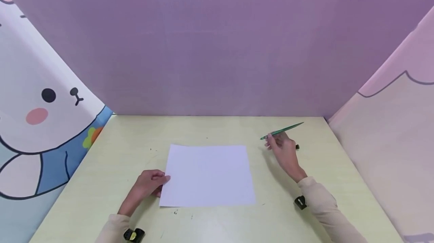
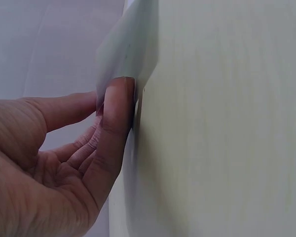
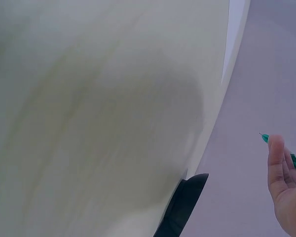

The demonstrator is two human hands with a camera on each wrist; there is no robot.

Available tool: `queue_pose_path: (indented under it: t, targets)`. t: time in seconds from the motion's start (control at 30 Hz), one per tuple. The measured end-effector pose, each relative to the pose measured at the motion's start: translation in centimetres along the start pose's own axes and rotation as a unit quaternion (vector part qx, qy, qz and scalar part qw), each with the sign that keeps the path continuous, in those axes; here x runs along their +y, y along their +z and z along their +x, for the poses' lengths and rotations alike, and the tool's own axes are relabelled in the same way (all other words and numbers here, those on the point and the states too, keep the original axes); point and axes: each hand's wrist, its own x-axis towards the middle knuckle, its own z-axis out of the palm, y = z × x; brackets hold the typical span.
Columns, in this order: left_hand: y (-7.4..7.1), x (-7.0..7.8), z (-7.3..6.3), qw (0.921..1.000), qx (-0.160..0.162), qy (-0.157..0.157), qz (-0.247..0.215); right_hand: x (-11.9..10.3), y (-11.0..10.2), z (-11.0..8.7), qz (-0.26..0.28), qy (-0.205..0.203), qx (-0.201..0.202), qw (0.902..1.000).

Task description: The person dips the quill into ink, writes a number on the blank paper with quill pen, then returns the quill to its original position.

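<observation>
Taking the middle of the sheet as the clock's centre, a black wrist device [image 1: 133,235] sits nearest, toward 8 o'clock, beside the left sleeve [image 1: 112,228]. The person's left hand [image 1: 148,183] is at the sheet's 9 o'clock edge, its grip pinching the white sheet of paper [image 1: 207,175] between thumb and fingers. The sheet lies on the table [image 1: 339,182], its pinched edge raised a little. It should prove very light, limp and easily creased or torn; a gentle pinch at an edge, thumb above and fingers beneath, looks the best hold.

Between 3 and 4 o'clock, a second wrist device [image 1: 300,202] hangs by the right sleeve [image 1: 320,197]. Farther off, between 2 and 3 o'clock, the right hand [image 1: 284,154] holds a green pen [image 1: 292,127] in its fingertips, above the table and apart from the sheet, the fine tip pointing toward 8 o'clock. The pen is probably light, stiff and somewhat slippery, best taken on the barrel just behind the tip.

Counted: one sheet, one pen, two hands, two sleeves, two wrist devices. Farthest, at 12 o'clock, rises one purple wall [image 1: 217,47].
</observation>
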Motion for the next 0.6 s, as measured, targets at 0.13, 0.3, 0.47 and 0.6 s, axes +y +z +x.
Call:
queue_pose_path:
  t: [0.13, 0.3, 0.47, 0.6]
  targets:
    - [0.33, 0.20, 0.01, 1.0000, -0.003, 0.004, -0.004, 0.01, -0.12, 0.13, 0.010, 0.001, -0.004, 0.9999]
    - [0.38, 0.31, -0.16, 1.0000, -0.005, 0.007, -0.005, -0.03, -0.04, 0.00, 0.019, 0.002, -0.005, 0.9998]
    - [0.41, 0.26, -0.26, 0.9999, -0.008, 0.008, -0.010, 0.01, 0.18, -0.09, 0.017, 0.001, -0.008, 0.9998]
    - [0.49, 0.24, -0.25, 0.9998, -0.011, 0.009, -0.013, 0.15, 0.33, -0.19, 0.008, -0.001, -0.013, 0.9999]
